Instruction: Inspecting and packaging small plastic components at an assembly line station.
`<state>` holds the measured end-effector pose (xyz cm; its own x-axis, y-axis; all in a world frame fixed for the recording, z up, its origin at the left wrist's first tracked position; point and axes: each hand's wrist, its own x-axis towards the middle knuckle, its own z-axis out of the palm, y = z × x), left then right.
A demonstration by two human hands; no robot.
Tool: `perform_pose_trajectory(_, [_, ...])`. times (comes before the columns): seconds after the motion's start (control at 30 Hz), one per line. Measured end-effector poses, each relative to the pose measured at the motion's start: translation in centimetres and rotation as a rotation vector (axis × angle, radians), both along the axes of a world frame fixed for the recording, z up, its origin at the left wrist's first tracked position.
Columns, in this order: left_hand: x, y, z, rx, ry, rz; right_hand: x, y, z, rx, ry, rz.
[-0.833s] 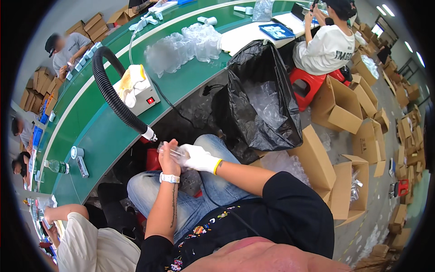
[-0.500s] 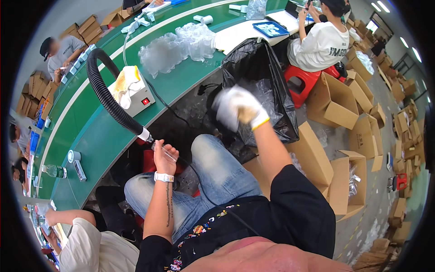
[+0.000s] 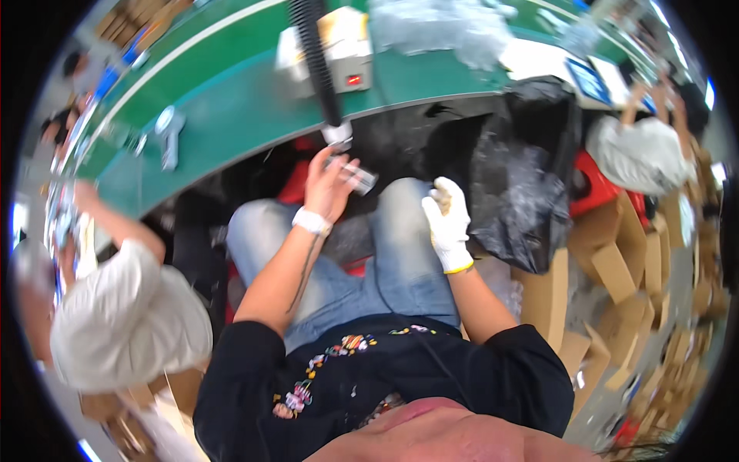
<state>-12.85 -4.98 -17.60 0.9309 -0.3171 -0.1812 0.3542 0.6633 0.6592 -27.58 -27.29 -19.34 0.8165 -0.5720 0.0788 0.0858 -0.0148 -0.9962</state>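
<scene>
My bare left hand (image 3: 327,185), with a white watch on its wrist, has its fingers closed around a clear plastic cylinder (image 3: 363,180). The cylinder sits just below the nozzle (image 3: 337,134) at the end of a black corrugated hose (image 3: 312,61). My fingertips are close to that nozzle; whether they touch it I cannot tell. By my right knee, my right hand (image 3: 448,223) wears a white knit glove with a yellow cuff edge. Its fingers are loosely bent and apart from the thumb, with nothing visible in them. A black plastic bag (image 3: 531,177) holding clear plastic stands just right of it.
A white box (image 3: 350,65) with a lit red switch stands on the green table (image 3: 231,127). Clear plastic packaging (image 3: 443,31) lies farther right on it. Open cardboard boxes (image 3: 546,300) line the floor at right. Co-workers sit on my left (image 3: 131,323) and right (image 3: 643,154).
My right hand has come from over the black bag down to beside my right knee. My left hand stays by the nozzle with the clear cylinder. The view has swung leftward.
</scene>
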Motion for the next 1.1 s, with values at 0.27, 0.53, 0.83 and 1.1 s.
perform_pose_trajectory(0.27, [-3.3,1.3,0.6,-0.015,0.269,-0.13,8.1,10.1,4.2,-0.307,-0.096,0.462])
perform_pose_trajectory(0.53, [-2.6,10.7,3.9,0.884,-0.421,0.28,9.8,10.2,1.1,0.336,0.01,0.7])
perform_pose_trajectory(0.83, [19.1,28.4,11.3,2.279,-0.403,1.23,8.8,10.7,-0.8,0.447,0.217,0.765])
perform_pose_trajectory(1.1, [13.1,22.8,10.9,1.197,-0.434,0.729,8.3,10.0,1.9,0.573,0.21,0.712])
